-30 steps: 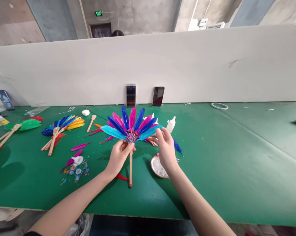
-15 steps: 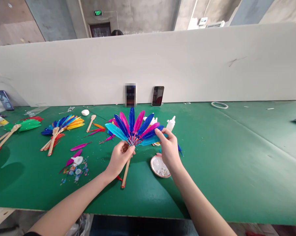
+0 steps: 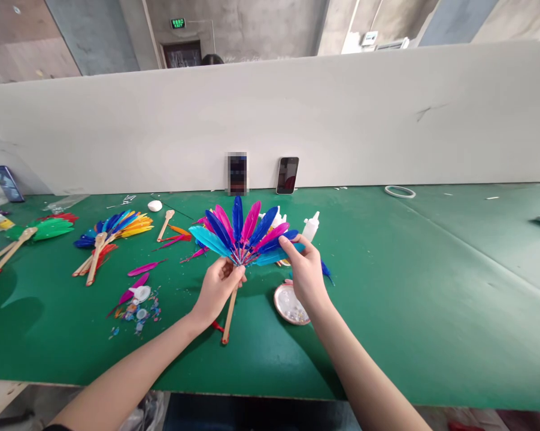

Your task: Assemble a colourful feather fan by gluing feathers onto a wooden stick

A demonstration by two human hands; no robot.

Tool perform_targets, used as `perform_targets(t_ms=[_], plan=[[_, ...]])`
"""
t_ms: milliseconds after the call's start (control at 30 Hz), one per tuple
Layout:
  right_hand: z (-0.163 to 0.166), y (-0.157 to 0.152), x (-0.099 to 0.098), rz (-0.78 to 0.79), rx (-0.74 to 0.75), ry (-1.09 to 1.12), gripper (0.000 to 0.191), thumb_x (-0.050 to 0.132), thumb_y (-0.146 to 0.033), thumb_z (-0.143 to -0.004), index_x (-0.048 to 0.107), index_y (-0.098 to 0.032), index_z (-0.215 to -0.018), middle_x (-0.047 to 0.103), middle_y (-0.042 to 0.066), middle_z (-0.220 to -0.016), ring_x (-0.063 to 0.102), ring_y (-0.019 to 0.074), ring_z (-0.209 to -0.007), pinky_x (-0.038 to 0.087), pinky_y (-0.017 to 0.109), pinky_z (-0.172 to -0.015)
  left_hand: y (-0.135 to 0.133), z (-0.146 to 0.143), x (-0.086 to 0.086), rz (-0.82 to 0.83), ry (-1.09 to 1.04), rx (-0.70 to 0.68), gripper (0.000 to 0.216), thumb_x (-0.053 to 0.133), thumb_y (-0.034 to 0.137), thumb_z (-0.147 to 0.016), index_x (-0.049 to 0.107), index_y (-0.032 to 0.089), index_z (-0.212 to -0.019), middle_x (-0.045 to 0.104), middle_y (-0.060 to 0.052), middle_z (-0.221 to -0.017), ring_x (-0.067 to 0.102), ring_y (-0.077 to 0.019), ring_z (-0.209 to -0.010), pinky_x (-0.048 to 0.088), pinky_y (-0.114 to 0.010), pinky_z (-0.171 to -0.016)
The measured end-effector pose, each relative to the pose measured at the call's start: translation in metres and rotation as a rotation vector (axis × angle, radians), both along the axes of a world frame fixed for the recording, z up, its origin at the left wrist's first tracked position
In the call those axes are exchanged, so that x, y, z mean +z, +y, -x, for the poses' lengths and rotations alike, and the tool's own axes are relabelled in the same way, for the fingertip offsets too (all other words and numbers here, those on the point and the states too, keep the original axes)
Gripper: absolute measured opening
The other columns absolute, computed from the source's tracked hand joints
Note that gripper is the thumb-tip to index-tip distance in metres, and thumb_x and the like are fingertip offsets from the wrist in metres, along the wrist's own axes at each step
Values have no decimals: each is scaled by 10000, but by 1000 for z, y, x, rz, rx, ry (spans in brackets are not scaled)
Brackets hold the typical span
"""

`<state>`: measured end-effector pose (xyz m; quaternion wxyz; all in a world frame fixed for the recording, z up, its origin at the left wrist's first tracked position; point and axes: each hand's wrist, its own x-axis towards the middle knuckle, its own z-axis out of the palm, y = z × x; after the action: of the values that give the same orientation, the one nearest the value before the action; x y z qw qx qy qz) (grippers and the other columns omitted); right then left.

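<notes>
A feather fan (image 3: 237, 224) with blue, pink and turquoise feathers spreads out above the green table, its wooden handle (image 3: 230, 311) pointing down toward me. My left hand (image 3: 220, 284) is closed around the fan where the feathers meet the handle, thumb in front. At the fan's right side, my right hand (image 3: 306, 266) pinches a blue feather (image 3: 288, 236) between thumb and fingers. A turquoise feather (image 3: 270, 256) lies just below that one, partly behind the right hand. Under this hand sits a round dish (image 3: 290, 305) holding small clear bits.
Finished-looking fans (image 3: 117, 230) and a green-feathered one (image 3: 52, 228) lie at left. Loose pink feathers (image 3: 144, 269) and scattered sequins (image 3: 139, 314) are nearer. A white squeeze bottle (image 3: 311, 227) stands behind the right hand. Phones (image 3: 288, 175) lean on the white partition (image 3: 342, 120).
Almost nothing differs. Both hands keep their hold on the fan, and the whole view has shifted very slightly.
</notes>
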<state>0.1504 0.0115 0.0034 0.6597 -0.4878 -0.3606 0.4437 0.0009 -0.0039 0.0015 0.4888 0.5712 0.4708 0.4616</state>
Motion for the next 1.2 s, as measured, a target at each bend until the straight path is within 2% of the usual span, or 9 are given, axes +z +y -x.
perform_targets(t_ms=[1200], plan=[[1,1,-5,-41,34,44,301,648,-414,-603,442,-195,-620,442,-73,-488,388,72,-445,325,223,-464,0,0,2,8,-14,14,215,557,358,-665,471,170,-604,534,17,-556,497,-102,-514,410,-237,-518]])
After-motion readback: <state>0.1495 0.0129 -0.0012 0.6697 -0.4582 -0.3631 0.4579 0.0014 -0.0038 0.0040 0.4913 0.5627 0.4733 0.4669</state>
